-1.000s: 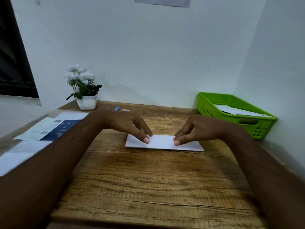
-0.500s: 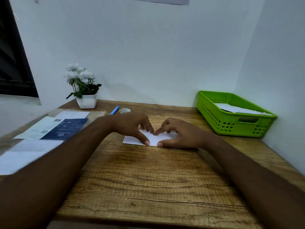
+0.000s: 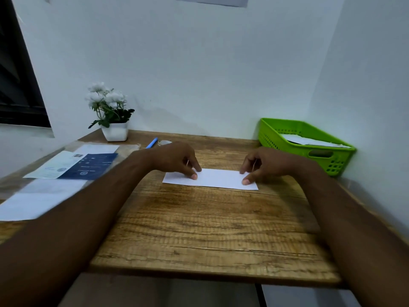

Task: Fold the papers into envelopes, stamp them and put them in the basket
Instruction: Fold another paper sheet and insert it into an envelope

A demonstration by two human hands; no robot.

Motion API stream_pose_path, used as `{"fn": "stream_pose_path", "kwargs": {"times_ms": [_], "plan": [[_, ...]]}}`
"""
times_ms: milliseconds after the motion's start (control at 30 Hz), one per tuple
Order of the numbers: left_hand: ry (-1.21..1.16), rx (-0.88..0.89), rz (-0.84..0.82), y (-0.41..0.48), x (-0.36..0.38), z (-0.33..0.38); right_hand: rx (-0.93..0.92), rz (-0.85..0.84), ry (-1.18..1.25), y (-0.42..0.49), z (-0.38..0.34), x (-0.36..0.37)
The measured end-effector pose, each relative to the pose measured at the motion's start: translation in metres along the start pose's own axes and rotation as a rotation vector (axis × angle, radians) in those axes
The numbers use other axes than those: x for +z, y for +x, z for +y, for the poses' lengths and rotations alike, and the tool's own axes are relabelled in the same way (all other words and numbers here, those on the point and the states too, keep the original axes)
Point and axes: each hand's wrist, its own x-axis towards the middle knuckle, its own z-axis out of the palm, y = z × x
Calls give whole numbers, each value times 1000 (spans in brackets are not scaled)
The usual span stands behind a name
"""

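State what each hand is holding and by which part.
Folded paper, flat on the table: left hand presses its left end, right hand its right end, with fingertips.

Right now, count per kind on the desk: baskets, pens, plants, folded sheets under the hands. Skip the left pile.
basket: 1
pen: 1
plant: 1
folded sheet: 1
Total: 4
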Motion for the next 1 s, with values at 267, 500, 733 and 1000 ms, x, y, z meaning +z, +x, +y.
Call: {"fn": "stream_pose_path", "kwargs": {"times_ms": [267, 500, 733, 1000], "plan": [[139, -30, 108, -11, 7, 2, -95, 186, -69, 6, 0, 13], [142, -49, 122, -39, 2, 5, -205, 400, -111, 11, -31, 31], [100, -115, 210, -99, -27, -17, -296, 387, -139, 23, -80, 49], [110, -378, 229, -206, -66, -66, -539, 280, -170, 30, -188, 87]]}}
